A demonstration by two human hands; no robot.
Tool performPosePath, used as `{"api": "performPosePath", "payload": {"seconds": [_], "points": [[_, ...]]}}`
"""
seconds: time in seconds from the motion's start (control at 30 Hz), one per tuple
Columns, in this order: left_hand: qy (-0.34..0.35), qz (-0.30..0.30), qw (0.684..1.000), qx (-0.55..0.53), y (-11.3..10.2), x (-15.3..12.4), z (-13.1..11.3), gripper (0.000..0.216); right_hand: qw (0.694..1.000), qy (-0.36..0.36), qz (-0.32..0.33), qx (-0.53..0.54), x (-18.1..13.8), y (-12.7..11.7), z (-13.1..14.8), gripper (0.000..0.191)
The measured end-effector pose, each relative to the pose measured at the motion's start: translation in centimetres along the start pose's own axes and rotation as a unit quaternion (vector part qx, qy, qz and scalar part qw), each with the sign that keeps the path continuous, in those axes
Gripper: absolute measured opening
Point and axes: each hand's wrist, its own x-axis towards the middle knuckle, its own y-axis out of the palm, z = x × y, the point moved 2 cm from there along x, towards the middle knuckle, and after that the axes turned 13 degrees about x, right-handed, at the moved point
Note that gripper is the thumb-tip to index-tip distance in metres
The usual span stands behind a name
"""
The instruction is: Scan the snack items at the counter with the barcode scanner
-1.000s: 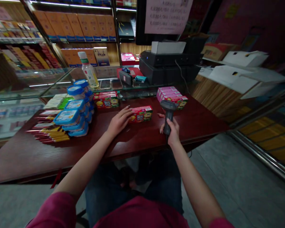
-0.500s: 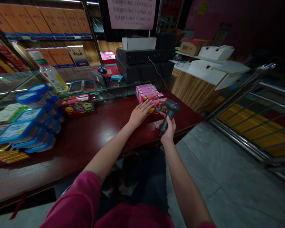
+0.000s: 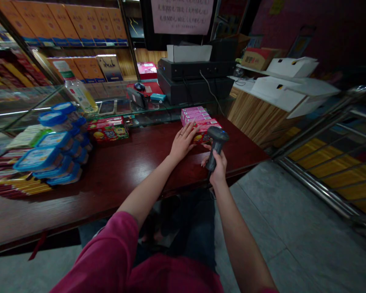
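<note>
My left hand (image 3: 183, 141) lies flat with fingers stretched out against a red and green snack box (image 3: 203, 137) on the dark red table (image 3: 134, 162). That box sits at the near end of a row of pink boxes (image 3: 195, 114). My right hand (image 3: 218, 163) grips the handle of a grey barcode scanner (image 3: 216, 140), head pointing up and left, just right of the box.
Stacked blue-lidded tubs (image 3: 53, 146) and flat packets (image 3: 15, 185) fill the table's left side. Two more snack boxes (image 3: 108, 129) lie by a glass counter with a bottle (image 3: 79, 91). A black printer (image 3: 195, 79) stands behind. Metal rails (image 3: 332, 162) run on the right.
My left hand slid the snack box from the table's middle to the right, up against the pink row. The scanner hand stayed beside it. My view swung right.
</note>
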Motion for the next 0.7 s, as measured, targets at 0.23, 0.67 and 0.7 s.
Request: {"api": "performPosePath", "payload": {"seconds": [0.23, 0.67, 0.7], "points": [[-0.058, -0.035, 0.992, 0.104, -4.5, -6.3, 8.8, 0.073, 0.986, 0.110, 0.127, 0.017, -1.6, 5.1, -2.4, 0.030], [-0.327, -0.027, 0.926, 0.185, -11.2, -17.0, 23.7, 0.084, 0.931, 0.275, 0.237, 0.038, -2.6, 16.0, -11.4, 0.041], [-0.336, -0.022, 0.924, 0.180, -11.1, -17.0, 23.9, 0.085, 0.932, 0.275, 0.235, 0.034, -2.6, 15.8, -11.6, 0.042]]}}
